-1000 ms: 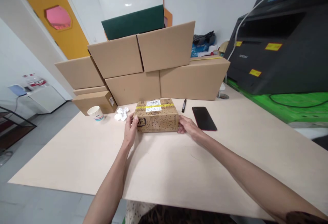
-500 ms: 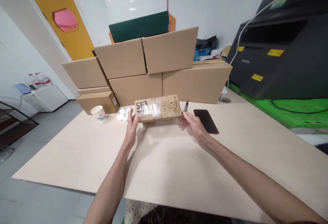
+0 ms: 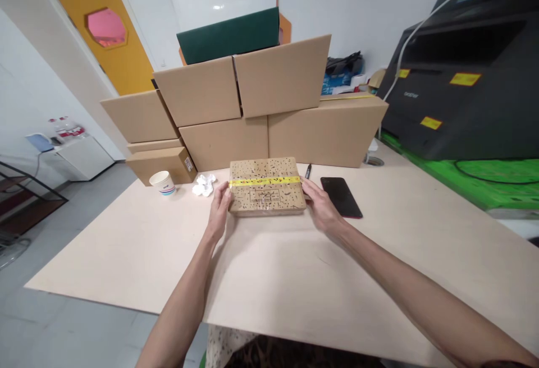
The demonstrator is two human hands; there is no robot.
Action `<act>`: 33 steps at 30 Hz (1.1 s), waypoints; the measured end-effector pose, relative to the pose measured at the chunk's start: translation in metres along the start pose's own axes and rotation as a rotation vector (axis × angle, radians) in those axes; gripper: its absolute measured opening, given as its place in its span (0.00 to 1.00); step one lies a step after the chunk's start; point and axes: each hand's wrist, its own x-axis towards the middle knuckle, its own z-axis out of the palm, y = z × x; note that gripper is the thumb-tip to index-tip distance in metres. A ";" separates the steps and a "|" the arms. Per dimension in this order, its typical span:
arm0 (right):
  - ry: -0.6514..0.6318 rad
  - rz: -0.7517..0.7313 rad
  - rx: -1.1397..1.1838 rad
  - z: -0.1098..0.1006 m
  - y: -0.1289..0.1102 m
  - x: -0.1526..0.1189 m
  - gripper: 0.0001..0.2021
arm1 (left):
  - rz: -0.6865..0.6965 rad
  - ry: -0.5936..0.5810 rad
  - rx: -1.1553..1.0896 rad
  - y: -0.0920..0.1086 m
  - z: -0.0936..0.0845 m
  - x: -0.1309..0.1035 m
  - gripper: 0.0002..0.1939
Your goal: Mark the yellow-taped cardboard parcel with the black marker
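Between my two hands is a small cardboard box (image 3: 266, 195), speckled with dark marks and crossed by a strip of yellow tape. Its broad face is turned up toward me, and I cannot tell whether it rests on the table. My left hand (image 3: 219, 202) grips the box's left end, thumb at the near corner. At the right end my right hand (image 3: 320, 202) holds it, with some fingers hidden behind or under the edge. Just beyond the right hand lies a black marker (image 3: 309, 171), and beside it a black tablet or phone (image 3: 341, 196).
A paper cup (image 3: 162, 183) and crumpled white tissue (image 3: 204, 185) stand left on the table (image 3: 269, 278). Stacked cardboard boxes (image 3: 223, 146) form a wall behind, topped by a dark green box (image 3: 229, 37). A large dark printer (image 3: 458, 87) is at the right.
The box has been turned: its narrow printed side faced me before, and now the broad taped face shows. Both hands still hold its ends. The view has shifted slightly.
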 end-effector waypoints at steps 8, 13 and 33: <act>-0.014 0.028 0.035 0.001 -0.001 0.001 0.25 | -0.022 -0.312 -0.051 -0.006 -0.004 -0.001 0.44; -0.065 -0.021 -0.075 -0.002 -0.017 0.001 0.28 | -0.025 -0.366 -0.039 0.001 -0.003 -0.004 0.55; 0.018 -0.227 -0.121 -0.011 -0.044 0.004 0.30 | 0.211 -0.151 0.043 0.010 -0.005 -0.005 0.38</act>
